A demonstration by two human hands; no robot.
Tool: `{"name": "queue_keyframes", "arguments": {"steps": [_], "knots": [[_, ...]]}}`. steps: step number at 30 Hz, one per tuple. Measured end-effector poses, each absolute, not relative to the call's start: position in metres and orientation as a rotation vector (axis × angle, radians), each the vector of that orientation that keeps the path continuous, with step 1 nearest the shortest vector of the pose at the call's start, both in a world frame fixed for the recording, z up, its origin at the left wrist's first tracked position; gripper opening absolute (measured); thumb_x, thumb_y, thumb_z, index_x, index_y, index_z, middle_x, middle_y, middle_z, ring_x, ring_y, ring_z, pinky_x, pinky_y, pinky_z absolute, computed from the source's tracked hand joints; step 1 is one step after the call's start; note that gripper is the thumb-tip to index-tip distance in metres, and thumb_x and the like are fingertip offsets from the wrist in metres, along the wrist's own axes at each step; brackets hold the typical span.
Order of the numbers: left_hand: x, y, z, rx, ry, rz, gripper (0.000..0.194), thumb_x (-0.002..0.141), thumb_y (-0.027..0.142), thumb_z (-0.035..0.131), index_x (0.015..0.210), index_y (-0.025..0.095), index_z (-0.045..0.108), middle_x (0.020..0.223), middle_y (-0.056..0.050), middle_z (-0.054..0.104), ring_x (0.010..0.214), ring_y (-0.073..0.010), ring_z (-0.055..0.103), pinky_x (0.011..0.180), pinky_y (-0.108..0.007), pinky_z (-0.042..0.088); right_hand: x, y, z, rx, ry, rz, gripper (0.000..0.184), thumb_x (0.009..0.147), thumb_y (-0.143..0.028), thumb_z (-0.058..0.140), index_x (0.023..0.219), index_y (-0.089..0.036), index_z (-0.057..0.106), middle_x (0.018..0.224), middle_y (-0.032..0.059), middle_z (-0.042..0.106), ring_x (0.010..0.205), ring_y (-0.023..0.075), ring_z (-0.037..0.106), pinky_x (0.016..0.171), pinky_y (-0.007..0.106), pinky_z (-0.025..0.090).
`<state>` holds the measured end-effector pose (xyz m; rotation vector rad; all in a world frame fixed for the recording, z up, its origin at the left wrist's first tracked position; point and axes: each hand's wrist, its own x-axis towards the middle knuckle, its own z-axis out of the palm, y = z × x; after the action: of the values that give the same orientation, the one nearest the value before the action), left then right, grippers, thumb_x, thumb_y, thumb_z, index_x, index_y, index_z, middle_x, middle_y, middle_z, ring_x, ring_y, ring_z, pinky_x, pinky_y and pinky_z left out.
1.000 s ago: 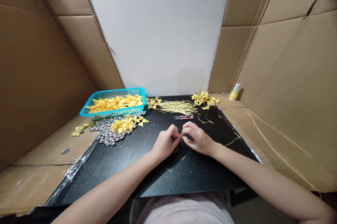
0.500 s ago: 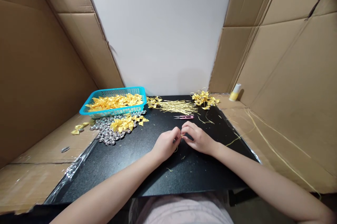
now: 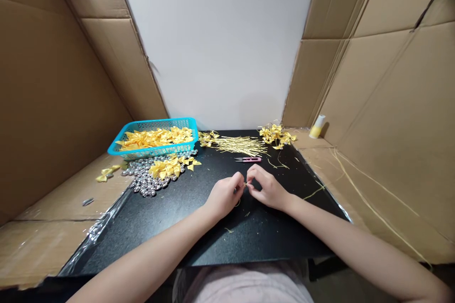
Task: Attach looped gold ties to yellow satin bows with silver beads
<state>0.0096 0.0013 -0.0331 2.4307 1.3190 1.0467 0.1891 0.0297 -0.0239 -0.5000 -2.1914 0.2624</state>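
The left hand [image 3: 226, 195] and right hand [image 3: 268, 189], two in all, pinch one thin yellow string [image 3: 245, 184] just in front of one pair of scissors [image 3: 248, 160]; left of the scissors stands one basket [image 3: 159, 151], right, one spool [image 3: 317, 126].

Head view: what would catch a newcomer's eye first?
Probably the turquoise perforated plastic basket heaped with yellow satiny bows, at back left. Shiny silver rounded pieces lie in front of it. At centre, the left hand and right hand meet, pinching a small yellowish thing.
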Motion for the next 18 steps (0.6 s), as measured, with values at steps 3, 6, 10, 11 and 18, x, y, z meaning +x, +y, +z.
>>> {"name": "queue_keyframes", "arguments": {"steps": [3,6,10,11,18], "knots": [[0.0096,0.0011,-0.0319,2.389,1.326,1.044,0.016,0.082,0.015,0.051,0.074,0.022,0.039,0.063,0.005,0.049,0.054,-0.0107,0.047,0.054,-0.019,0.034,0.1897,0.0298,-0.0244,-0.504,-2.157,0.231,0.024,0.077,-0.001,0.049,0.085,-0.023,0.042,0.083,0.0017,0.050,0.076,0.0165,0.052,0.069,0.029,0.044],[0.0096,0.0013,-0.0308,2.334,1.324,1.038,0.017,0.082,0.016,0.051,0.073,0.022,0.038,0.062,0.005,0.050,0.054,-0.0105,0.047,0.055,-0.019,0.034,0.1898,0.0303,-0.0248,-0.498,-2.146,0.218,0.025,0.077,-0.001,0.049,0.085,-0.023,0.042,0.082,0.0016,0.050,0.076,0.0165,0.052,0.069,0.029,0.045],[0.0095,0.0017,-0.0309,2.246,1.305,1.030,0.016,0.082,0.018,0.051,0.074,0.022,0.038,0.063,0.005,0.054,0.055,-0.0107,0.049,0.056,-0.020,0.035,0.1895,0.0311,-0.0254,-0.486,-2.133,0.199,0.025,0.076,-0.001,0.049,0.085,-0.023,0.042,0.081,0.0013,0.050,0.076,0.0163,0.052,0.068,0.029,0.045],[0.0095,0.0017,-0.0310,2.224,1.302,1.033,0.016,0.081,0.018,0.052,0.074,0.022,0.038,0.063,0.005,0.055,0.056,-0.0108,0.050,0.056,-0.020,0.036,0.1894,0.0312,-0.0255,-0.482,-2.129,0.192,0.025,0.076,-0.001,0.049,0.085,-0.023,0.042,0.081,0.0013,0.050,0.076,0.0163,0.052,0.069,0.029,0.045],[0.0106,0.0011,-0.0285,2.087,1.263,1.064,0.020,0.080,0.020,0.054,0.071,0.022,0.036,0.061,0.005,0.054,0.055,-0.0105,0.048,0.055,-0.020,0.036,0.1893,0.0308,-0.0269,-0.469,-2.097,0.167,0.026,0.076,-0.001,0.049,0.086,-0.024,0.042,0.080,0.0014,0.051,0.075,0.0168,0.052,0.069,0.030,0.047]]}}
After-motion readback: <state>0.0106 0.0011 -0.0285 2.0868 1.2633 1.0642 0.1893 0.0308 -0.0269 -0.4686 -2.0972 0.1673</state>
